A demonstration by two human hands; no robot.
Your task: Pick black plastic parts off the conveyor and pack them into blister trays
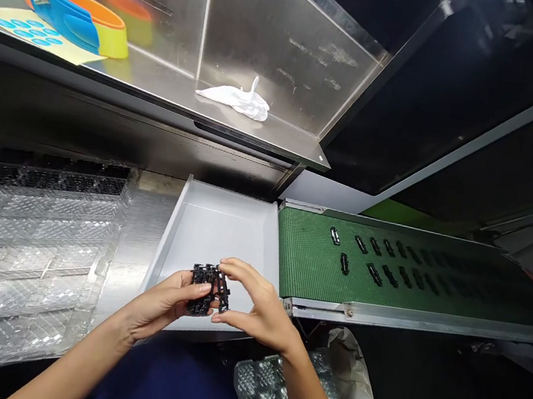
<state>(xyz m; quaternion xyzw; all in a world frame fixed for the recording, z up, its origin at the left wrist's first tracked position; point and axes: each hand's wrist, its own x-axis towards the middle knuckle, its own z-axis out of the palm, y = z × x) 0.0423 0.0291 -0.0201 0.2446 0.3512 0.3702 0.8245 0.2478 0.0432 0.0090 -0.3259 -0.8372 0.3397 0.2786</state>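
Over the near part of a white tray, my left hand is closed around a stack of small black plastic parts. My right hand pinches one black plastic part by its two ends, between thumb and fingers, just right of the stack. That part stands slightly tilted; whether it touches the stack I cannot tell. To the right, similar black parts lie in two rows along a green conveyor belt.
Clear plastic trays lie at left, with black parts in the far rows. A steel shelf above bears a white cloth and an orange, blue and yellow holder. Clear trays and crumpled paper are below right.
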